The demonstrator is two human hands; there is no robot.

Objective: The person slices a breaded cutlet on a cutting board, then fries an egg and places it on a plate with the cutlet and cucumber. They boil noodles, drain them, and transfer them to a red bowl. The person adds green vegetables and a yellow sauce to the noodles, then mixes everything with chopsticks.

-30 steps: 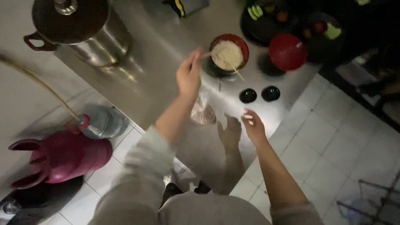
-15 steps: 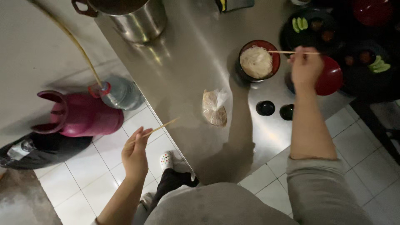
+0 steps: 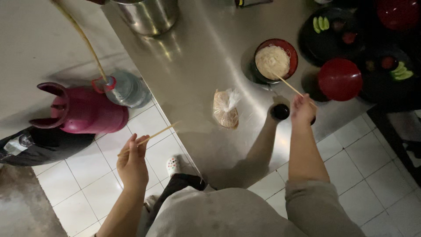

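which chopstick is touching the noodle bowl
The chopstick in the right hand; its tip rests in the noodle bowl. The left hand's chopstick hangs over the floor.

The right hand [image 3: 303, 109] is closed in a grip, forearm stretched forward over the steel counter [image 3: 210, 66]; the left hand [image 3: 131, 160], fingers pinched, hangs off its edge.

Brushed steel counter [image 3: 206, 57] w/ dull sheen, glossy red-lined bowl [image 3: 275, 60], thin pale wooden chopsticks [image 3: 149, 138] in left hand [image 3: 131, 162], crinkly clear plastic bag [image 3: 226, 109], shiny metal pot [image 3: 147, 15], smooth glazed floor tiles [image 3: 368, 175].
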